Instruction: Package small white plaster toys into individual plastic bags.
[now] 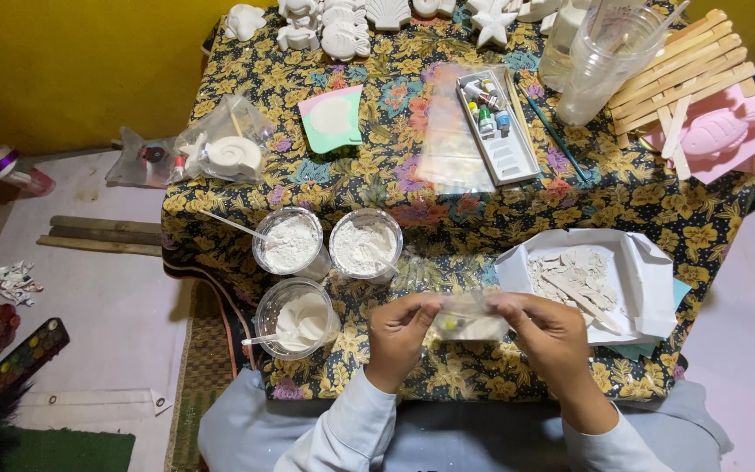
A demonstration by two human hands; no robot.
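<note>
- Pinching one small clear plastic bag [472, 325] at 6 o'clock of the desk [447, 218]: left hand [401, 335] and right hand [550, 336], fingers closed on its ends.
- Standing at 9 o'clock: three round clear cups of white powder [288, 242].
- Lying at 3 o'clock: one white paper tray [648, 280], flat plaster shards inside.

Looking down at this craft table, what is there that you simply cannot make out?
- Head view: what is in the small clear bag; the left hand and right hand cover its ends, and the coloured bits inside are too small.
- The white plaster figures at the far side are cut off by the top edge.
- The little paint tubes in the white tray are too small to tell apart.
</note>
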